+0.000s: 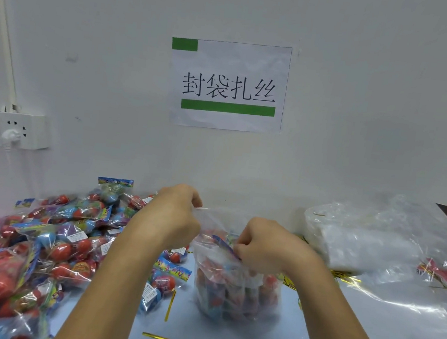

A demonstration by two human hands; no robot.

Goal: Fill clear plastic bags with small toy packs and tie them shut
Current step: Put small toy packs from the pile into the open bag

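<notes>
While both hands, left [177, 214], right [262, 246], pinch the clear bag [233, 290] rim, toy pile [41, 246] crowding left, wall close behind

- Two forearms come into view from the bottom edge, each ending in a hand: left hand [177, 214], right hand [262, 246].
- Both forearms are bare along the whole length that shows; no sleeve or cuff reaches into view.
- The hands are bare: no gloves.
- No watch, band or bracelet shows on either wrist.
- No ring shows on the fingers that can be seen.
- The backs of both hands face the camera, knuckles showing as a row of rounded bumps.
- Fingernails are too small and turned away to tell anything about them.
- Above the forearms, the body is out of view.
</notes>
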